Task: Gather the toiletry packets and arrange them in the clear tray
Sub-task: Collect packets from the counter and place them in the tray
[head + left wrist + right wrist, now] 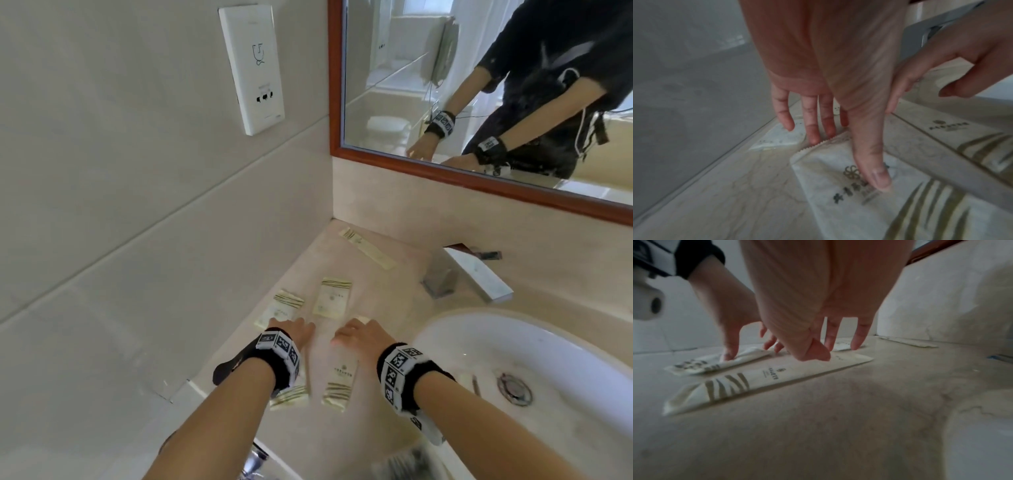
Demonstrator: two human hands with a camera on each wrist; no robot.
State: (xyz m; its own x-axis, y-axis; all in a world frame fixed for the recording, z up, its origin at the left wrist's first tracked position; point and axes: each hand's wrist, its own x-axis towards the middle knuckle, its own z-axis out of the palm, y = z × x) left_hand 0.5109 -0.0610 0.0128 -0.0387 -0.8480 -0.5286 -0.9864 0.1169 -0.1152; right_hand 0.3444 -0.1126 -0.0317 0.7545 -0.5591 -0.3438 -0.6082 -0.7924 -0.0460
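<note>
Left hand (294, 332): thumb pressing a packet (818, 178) flat, grip unclosed. Right hand (363, 337) open over long packet (777, 374). Risk: either may skid on slick worktop (838, 434) (sink (513, 342) just beside).

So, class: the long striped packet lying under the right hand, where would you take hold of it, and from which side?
Probably across its narrow width, from above. The long packet lies flat on the counter, so no finger slips under; thumb on one long edge, fingers on the other can pinch it up. The right hand hovers over its plain far end.
</note>
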